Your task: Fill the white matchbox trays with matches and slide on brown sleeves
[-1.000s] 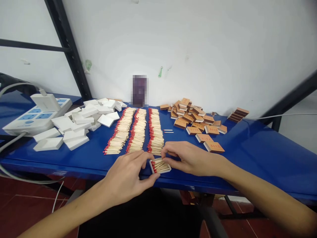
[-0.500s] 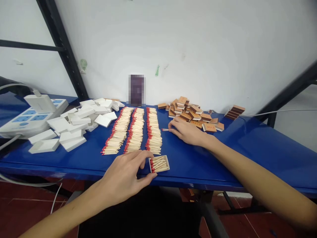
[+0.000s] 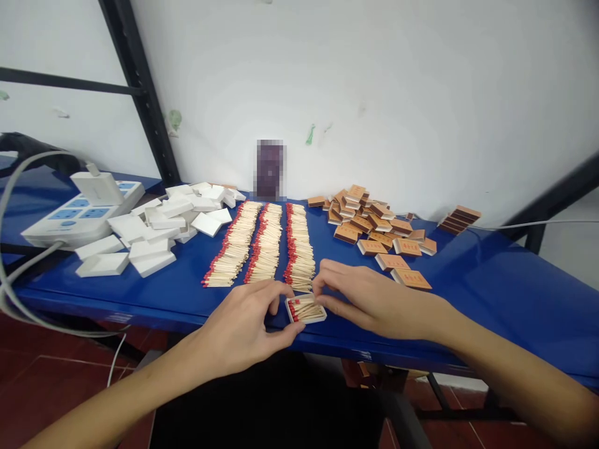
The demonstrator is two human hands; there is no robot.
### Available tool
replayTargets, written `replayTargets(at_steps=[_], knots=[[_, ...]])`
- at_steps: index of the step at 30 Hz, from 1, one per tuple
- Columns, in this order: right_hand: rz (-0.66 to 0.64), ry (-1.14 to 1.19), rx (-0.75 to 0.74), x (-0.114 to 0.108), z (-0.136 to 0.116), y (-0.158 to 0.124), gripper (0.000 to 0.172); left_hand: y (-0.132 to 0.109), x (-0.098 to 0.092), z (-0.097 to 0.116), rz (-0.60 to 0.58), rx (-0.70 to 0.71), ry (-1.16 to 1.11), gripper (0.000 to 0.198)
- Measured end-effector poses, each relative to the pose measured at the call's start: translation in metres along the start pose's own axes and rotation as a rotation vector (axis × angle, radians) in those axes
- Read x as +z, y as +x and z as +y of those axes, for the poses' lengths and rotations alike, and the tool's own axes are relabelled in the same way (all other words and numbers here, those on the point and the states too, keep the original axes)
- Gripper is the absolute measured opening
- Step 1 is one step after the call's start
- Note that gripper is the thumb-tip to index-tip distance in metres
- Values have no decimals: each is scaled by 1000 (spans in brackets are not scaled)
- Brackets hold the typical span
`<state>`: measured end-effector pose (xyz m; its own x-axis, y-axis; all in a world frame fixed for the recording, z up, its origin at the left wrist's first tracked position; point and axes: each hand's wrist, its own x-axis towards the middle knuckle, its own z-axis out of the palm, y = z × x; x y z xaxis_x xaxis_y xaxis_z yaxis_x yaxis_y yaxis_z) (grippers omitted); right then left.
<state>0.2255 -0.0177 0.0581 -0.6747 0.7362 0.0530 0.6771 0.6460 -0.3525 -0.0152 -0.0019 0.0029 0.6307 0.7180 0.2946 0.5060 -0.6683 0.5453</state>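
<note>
My left hand (image 3: 246, 330) grips the left end of a small white matchbox tray (image 3: 312, 320) between thumb and fingers, near the table's front edge. Inside lie red-headed matches (image 3: 303, 308), heads to the left. Over the tray's right end, my right hand (image 3: 358, 298) is closed in a pinch on matches whose heads point left over the tray; how many is hard to tell. Behind the tray run three rows of loose matches: a left row (image 3: 236, 246), a middle row (image 3: 265, 246) and a right row (image 3: 299, 246).
White matchbox trays (image 3: 159, 221) are heaped at the left beside a power strip (image 3: 79, 215) with a charger (image 3: 96, 187) and cables. Brown matchboxes (image 3: 374, 218) lie piled at the right; a small stack (image 3: 461, 219) leans by the wall. A pixelated dark object (image 3: 270, 171) stands behind.
My right hand has moved from beside the brown matchbox pile down to the tray, bringing the pinched matches over it. My left hand keeps its hold. The view has shifted slightly.
</note>
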Motion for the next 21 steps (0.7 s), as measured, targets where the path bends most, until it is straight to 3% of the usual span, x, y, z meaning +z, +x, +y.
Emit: replayTargets(at_steps=[2, 6, 12, 21], knots=[[-10, -1, -11, 3, -1, 2, 24, 0, -2, 2, 0, -7, 1, 24], [91, -61, 18, 5, 9, 7, 19, -1, -7, 4, -46, 5, 6, 25], [82, -170, -53, 14, 16, 14, 18, -1, -13, 4, -125, 20, -1, 24], [135, -239, -42, 21, 18, 18, 16, -1, -18, 4, -181, 19, 0, 20]])
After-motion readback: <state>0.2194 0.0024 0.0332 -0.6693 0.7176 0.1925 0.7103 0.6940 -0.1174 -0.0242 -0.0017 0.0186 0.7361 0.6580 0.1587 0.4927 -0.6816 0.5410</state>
